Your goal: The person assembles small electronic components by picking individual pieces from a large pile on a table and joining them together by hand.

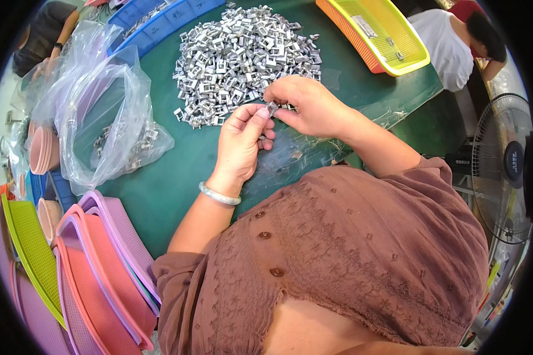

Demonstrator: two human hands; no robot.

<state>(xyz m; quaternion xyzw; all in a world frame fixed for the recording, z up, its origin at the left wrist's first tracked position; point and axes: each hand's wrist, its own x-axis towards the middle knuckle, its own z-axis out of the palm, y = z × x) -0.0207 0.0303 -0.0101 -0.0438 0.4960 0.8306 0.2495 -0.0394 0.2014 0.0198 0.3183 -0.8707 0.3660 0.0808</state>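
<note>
Just in front of a heap of small silver metal parts (243,62), my two hands meet over the green tabletop. My left hand (241,133), with a pale bangle (219,195) on its wrist, pinches one small square-cornered metal part (270,108) between thumb and forefinger. Another bit of metal seems to show among its curled lower fingers, too small to make out. From the right, the thumb and fingertips of my right hand (311,106) close on the same pinched part. My fingers hide much of its shape.
A clear plastic bag (83,157) with metal parts lies at left, near a blue bin (160,28). Stacked colored baskets (103,260) stand lower left. A yellow basket (417,61) sits far right, past it a person (447,44); a fan (503,168) stands at right.
</note>
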